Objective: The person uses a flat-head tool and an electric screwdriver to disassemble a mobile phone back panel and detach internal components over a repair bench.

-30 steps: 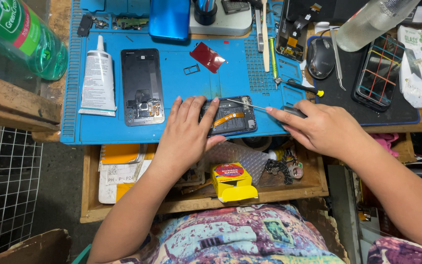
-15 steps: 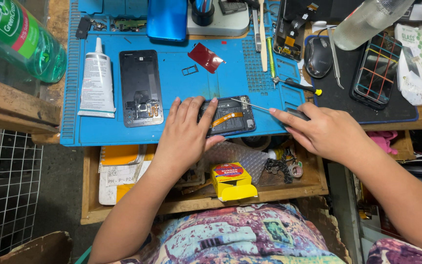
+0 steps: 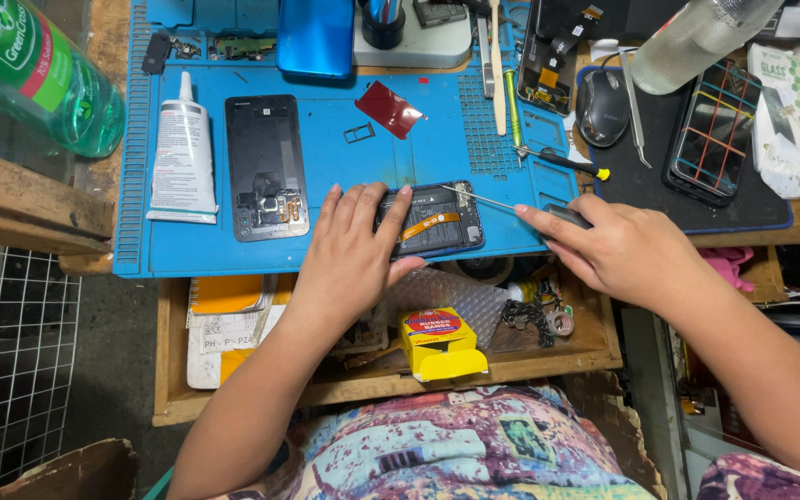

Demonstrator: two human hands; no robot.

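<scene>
A cluttered repair bench fills the view, with a wooden drawer (image 3: 594, 347) pulled open below its front edge. A large blue work mat (image 3: 344, 167) covers most of the bench top. At the far left lies a green plastic bottle (image 3: 43, 69) on its side, and on the right a black pad (image 3: 645, 190) carries a dark computer mouse (image 3: 601, 106) and a phone wrapped in coloured rubber bands (image 3: 717, 130).

On the mat, a blue phone back cover (image 3: 317, 37) lies at the far edge, a white glue tube (image 3: 183, 153) lies near the left, and just beside it rests a black phone frame (image 3: 266, 167) with its inside showing. A small red card (image 3: 389, 108) lies near the mat's middle.

The opened phone (image 3: 430, 220), with an orange flex strip across its inside, sits at the near edge of the mat. The left hand (image 3: 349, 255) lies flat over its left end, fingers spread and pressing down. The right hand (image 3: 618, 250) is closed around the dark handle of a thin screwdriver (image 3: 497, 201), whose metal tip touches the phone's upper right corner.

In the drawer, a yellow box of rubber bands (image 3: 439, 344) sits near a clear plastic bag.
</scene>
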